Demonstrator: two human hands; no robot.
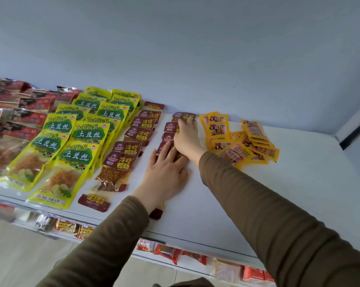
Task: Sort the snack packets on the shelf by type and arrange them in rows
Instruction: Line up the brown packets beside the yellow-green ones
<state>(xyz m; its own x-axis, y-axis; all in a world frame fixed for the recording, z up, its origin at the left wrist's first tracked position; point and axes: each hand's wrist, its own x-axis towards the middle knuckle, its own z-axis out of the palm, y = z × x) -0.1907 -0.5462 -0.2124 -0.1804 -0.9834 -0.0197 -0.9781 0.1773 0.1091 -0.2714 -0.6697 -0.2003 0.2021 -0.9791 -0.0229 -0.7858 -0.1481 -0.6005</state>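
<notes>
Your left hand (164, 172) lies flat, fingers straight, pressing the second brown-packet row (169, 134) to steady it beside the yellow-orange pile (243, 141); your right hand (186, 135), fingers extended, aligns packets farther back.

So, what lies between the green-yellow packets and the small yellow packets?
In the head view, two rows of dark red packets lie there; both hands, left and right, rest on the second row.
</notes>
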